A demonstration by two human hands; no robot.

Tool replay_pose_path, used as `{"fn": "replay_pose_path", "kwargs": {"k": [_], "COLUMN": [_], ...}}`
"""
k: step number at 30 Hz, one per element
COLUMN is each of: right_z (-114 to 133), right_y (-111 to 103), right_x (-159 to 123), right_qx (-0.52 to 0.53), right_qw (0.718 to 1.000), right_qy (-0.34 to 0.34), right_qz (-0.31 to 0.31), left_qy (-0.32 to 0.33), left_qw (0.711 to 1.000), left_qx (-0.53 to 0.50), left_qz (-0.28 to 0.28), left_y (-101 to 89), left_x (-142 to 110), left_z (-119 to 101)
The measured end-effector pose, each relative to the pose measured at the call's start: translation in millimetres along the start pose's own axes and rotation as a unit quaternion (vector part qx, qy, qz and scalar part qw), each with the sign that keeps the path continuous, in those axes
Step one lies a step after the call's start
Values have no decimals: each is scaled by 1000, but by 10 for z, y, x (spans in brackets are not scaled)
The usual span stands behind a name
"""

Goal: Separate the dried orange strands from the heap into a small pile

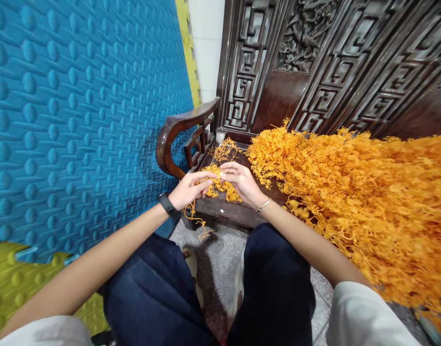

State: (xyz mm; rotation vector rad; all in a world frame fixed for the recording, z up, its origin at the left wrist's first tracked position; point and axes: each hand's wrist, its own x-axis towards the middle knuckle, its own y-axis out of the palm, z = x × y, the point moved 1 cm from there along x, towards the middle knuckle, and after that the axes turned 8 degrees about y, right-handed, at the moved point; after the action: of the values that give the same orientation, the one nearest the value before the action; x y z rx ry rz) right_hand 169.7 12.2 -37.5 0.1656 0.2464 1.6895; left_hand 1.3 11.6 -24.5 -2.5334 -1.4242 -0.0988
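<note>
Your left hand (pixel 192 188) and right hand (pixel 243 183) nearly meet at the fingertips — pinching what, I cannot tell — over the orange bunch (pixel 233 194) near the seat's (pixel 238 210) front edge. It looks light, soft; best taken gently by its fringe.

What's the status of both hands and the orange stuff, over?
Left hand, right hand: close together above bench, grip unclear. Small orange clump beneath. Loose strands over bench edge; big orange heap at right.

Frilly orange-yellow strands (pixel 233 193) lie loosely bunched near the front left corner of the bench seat (pixel 242 211), some dangling over its edge.
</note>
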Motion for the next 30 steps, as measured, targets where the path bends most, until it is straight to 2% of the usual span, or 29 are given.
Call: {"fn": "replay_pose_path", "kwargs": {"k": [13, 20, 23, 25, 27, 30], "right_z": [-18, 16, 2, -2, 3, 17], "right_y": [42, 64, 52, 42, 40, 49], "right_x": [-24, -69, -42, -15, 3, -9], "right_qx": [85, 155, 137, 70, -23, -159], "right_qw": [996, 988, 990, 997, 994, 963], "right_qy": [-14, 15, 16, -27, -102, -215], "right_qz": [-3, 2, 6, -5, -19, -36], "left_qy": [36, 54, 54, 72, 100, 125], "left_qw": [999, 997, 998, 996, 989, 976], "left_qx": [-15, -27, -4, 45, 110, 166], "left_qz": [24, 43, 45, 25, -17, -72], "left_y": [-51, -64, -61, -38, 1, 72], "left_x": [29, 54, 69, 76, 82, 105], "left_z": [-2, -13, -30, -54, -79, -87]}}
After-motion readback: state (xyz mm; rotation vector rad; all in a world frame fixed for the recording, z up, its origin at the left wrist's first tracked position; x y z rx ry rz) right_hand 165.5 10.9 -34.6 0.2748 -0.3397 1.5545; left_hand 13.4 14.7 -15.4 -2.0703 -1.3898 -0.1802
